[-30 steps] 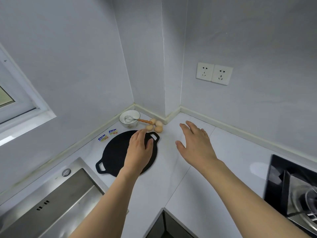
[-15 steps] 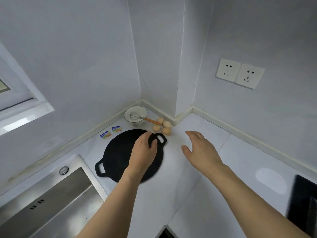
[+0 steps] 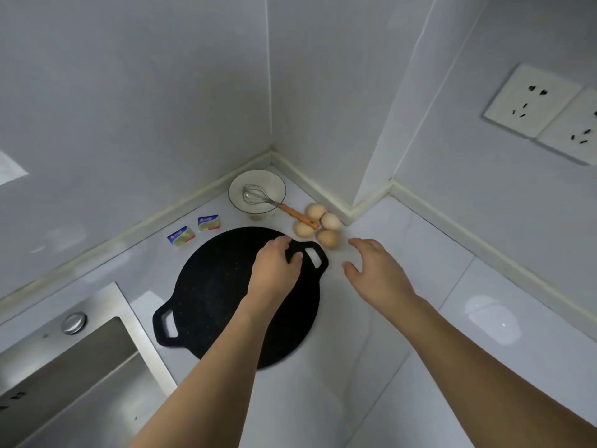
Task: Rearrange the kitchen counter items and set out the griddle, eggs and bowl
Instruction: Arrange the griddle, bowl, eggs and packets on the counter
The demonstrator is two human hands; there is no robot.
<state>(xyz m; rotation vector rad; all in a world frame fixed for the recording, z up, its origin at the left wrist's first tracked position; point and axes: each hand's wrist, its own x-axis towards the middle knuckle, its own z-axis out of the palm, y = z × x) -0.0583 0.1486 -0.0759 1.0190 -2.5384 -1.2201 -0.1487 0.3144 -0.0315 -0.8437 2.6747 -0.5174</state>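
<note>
The flat round black griddle [image 3: 226, 286] lay on the white counter [image 3: 452, 318]. Our left hand [image 3: 274, 273] seemed to curl its fingers round the far handle. Our right hand [image 3: 374, 273] hung spread beside four brown eggs [image 3: 318, 224]. The white bowl [image 3: 257, 191] held a wire whisk [image 3: 258, 195] in the corner.

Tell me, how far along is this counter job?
Early, I'd judge. The griddle lies flat on the counter, while the bowl, with a whisk in it, and four eggs sit bunched in the corner. In hand: the left hand curls its fingers round the griddle's far handle; the right hand hovers open beside the eggs. Setting everything out remains.
</note>
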